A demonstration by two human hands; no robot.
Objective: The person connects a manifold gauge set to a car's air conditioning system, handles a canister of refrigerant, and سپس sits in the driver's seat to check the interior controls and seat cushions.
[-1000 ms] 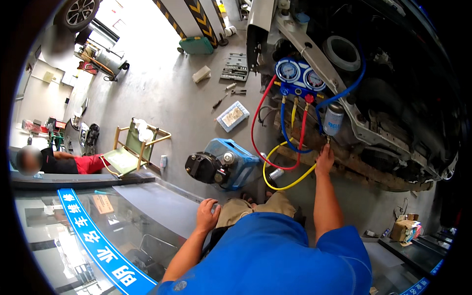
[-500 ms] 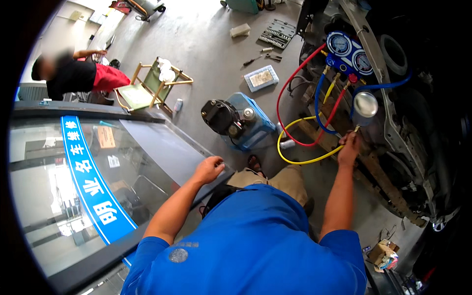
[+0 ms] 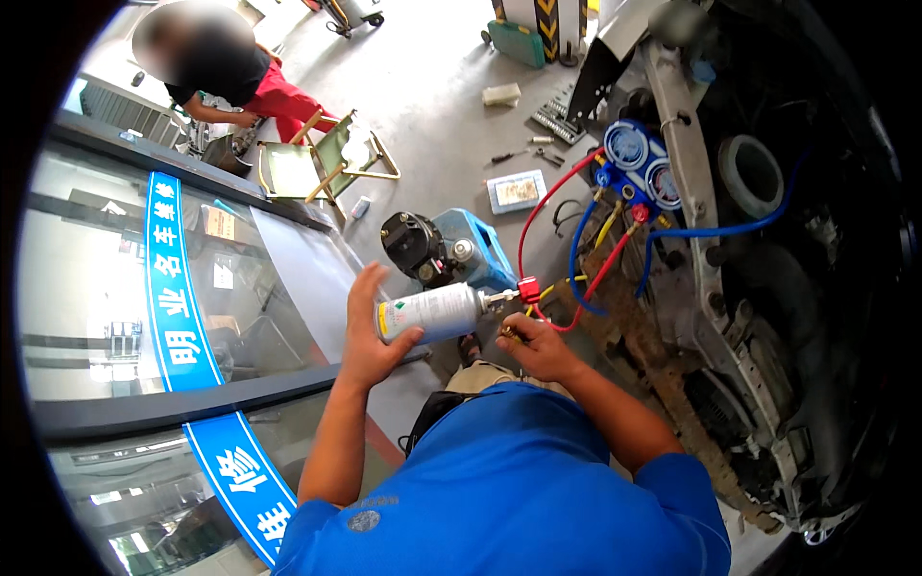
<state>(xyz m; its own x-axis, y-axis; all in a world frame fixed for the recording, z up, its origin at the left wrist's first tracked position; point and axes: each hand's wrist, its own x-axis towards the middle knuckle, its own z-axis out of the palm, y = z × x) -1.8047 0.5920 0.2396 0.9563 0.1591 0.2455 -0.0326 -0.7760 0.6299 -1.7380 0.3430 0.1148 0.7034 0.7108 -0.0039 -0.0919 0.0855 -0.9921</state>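
Observation:
A white and silver aerosol-style can [image 3: 432, 312] lies sideways in front of my chest. My left hand [image 3: 363, 336] is at its base, fingers stretched and slightly blurred, the thumb along the can's near side. At the can's other end sits a metal tap with a red fitting [image 3: 529, 290]. Just below it, my right hand [image 3: 543, 350] has its fingers closed on a brass fitting [image 3: 512, 333]. A yellow hose [image 3: 562, 288] runs close by, its end partly hidden. Red, blue and yellow hoses hang from a blue manifold gauge set [image 3: 639, 163] on the right.
A vehicle's exposed front frame [image 3: 691, 192] fills the right side. A glass door [image 3: 106, 259] stands at left. Ahead are a black pump [image 3: 411, 248], a blue container [image 3: 490, 245], a folding chair [image 3: 288, 173], tools and a parts box [image 3: 516, 192]. Another person [image 3: 226, 72] is at upper left.
The can has come from the right, beside the vehicle, to in front of me and tipped sideways. My right hand moved left with it; my left hand rose to its base.

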